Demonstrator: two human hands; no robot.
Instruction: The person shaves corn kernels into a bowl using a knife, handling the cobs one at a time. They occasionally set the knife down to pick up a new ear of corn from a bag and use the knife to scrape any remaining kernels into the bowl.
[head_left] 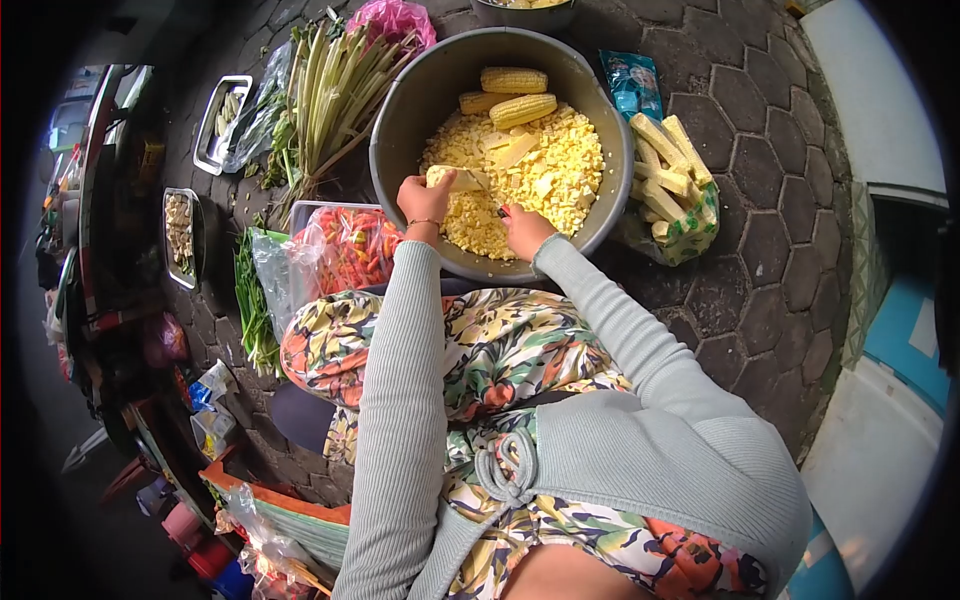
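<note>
A large grey basin (610,190) holds a heap of cut corn kernels (560,160), with several whole peeled cobs (522,110) on top at its far side. Over the near left part of the basin, my left hand (422,198) grips the end of a corn cob (458,180). My right hand (526,230), above the kernels near the front rim, is closed round the dark handle of a knife. Its blade reaches toward the cob and is only partly visible.
Right of the basin, stripped cobs (668,170) fill a plastic bag (692,232). To the left are long green stalks (335,95), a bag of red chillies (350,245), green onions (255,300) and two metal trays (198,165). Hexagonal paving (740,290) lies underneath.
</note>
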